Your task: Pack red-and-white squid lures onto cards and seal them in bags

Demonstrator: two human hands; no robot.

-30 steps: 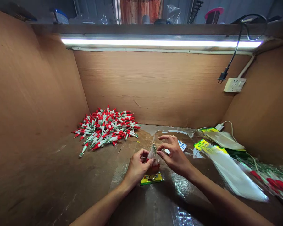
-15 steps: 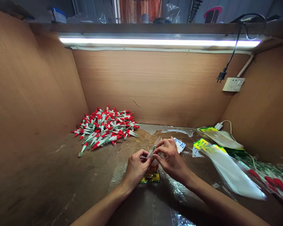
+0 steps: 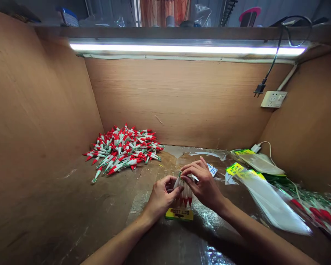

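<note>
Both hands meet over a small clear packet [image 3: 183, 198] with a yellow header card, holding red and white lures. My left hand [image 3: 161, 197] pinches the packet's left side between thumb and fingers. My right hand [image 3: 202, 183] pinches its top end, where green tips stick out. The packet stands tilted with its yellow card resting on the bench. A pile of loose red and white lures [image 3: 124, 148] lies at the back left, well apart from both hands.
Wooden walls box in the bench on three sides. Empty clear bags with yellow headers [image 3: 262, 186] lie at the right, filled packets [image 3: 320, 211] beyond them. A wall socket [image 3: 273, 98] and dangling plug sit at upper right. A blue-and-white label [image 3: 213, 170] lies behind my right hand.
The packet has turned so the lures' red tips and the yellow card show fully. My right fingers shifted from the bag's open flap to its top end. My left hand stayed put.
</note>
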